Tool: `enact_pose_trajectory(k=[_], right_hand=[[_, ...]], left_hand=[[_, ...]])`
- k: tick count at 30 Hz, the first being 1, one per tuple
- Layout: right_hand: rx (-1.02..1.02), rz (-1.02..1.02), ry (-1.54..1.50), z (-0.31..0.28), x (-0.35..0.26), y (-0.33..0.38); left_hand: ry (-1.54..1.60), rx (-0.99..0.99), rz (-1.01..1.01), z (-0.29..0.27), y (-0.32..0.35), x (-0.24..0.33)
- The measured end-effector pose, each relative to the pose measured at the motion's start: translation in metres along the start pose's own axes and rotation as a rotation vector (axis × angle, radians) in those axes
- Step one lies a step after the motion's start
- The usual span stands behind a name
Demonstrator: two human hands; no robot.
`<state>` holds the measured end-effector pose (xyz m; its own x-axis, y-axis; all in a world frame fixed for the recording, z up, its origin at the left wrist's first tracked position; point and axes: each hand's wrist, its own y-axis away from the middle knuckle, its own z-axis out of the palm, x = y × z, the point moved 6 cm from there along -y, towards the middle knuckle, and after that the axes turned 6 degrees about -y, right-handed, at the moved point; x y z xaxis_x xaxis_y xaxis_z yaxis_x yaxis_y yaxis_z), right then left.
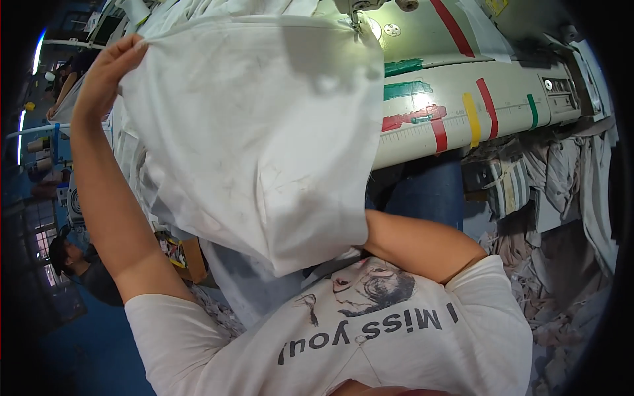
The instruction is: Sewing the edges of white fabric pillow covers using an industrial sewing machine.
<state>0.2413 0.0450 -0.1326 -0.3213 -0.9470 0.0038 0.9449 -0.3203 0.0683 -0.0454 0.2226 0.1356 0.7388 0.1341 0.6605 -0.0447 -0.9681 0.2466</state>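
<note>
White fabric piece (257,138) is hanging spread out in front of me, held up high above the cream bench (456,112) with its red, green and yellow tape strips, and it is covering most of the view between my arms. My left hand (105,72) is pinching its upper left corner, fingers clamped together on the cloth edge, while my right forearm is running up behind the fabric so that I cannot tell how that grip is standing. The sewing machine needle (356,23) is sitting just beside the fabric's top right corner.
</note>
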Motion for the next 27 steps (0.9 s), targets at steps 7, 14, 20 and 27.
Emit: enact_pose_trajectory(k=[7, 14, 20, 27], right_hand=[[0.191, -0.226, 0.304, 0.023, -0.039, 0.029], [0.325, -0.379, 0.635, 0.065, -0.076, 0.009], [0.329, -0.294, 0.886, 0.09, -0.075, -0.02], [0.384, -0.249, 1.214, 0.103, -0.077, -0.061]], left_hand=[[-0.403, 0.216, 0.082, -0.012, -0.044, 0.019], [-0.418, 0.658, 0.537, -0.029, -0.017, 0.065], [-0.431, 0.48, 0.841, 0.066, 0.006, 0.214], [-0.376, 0.584, 0.028, -0.017, 0.078, 0.014]])
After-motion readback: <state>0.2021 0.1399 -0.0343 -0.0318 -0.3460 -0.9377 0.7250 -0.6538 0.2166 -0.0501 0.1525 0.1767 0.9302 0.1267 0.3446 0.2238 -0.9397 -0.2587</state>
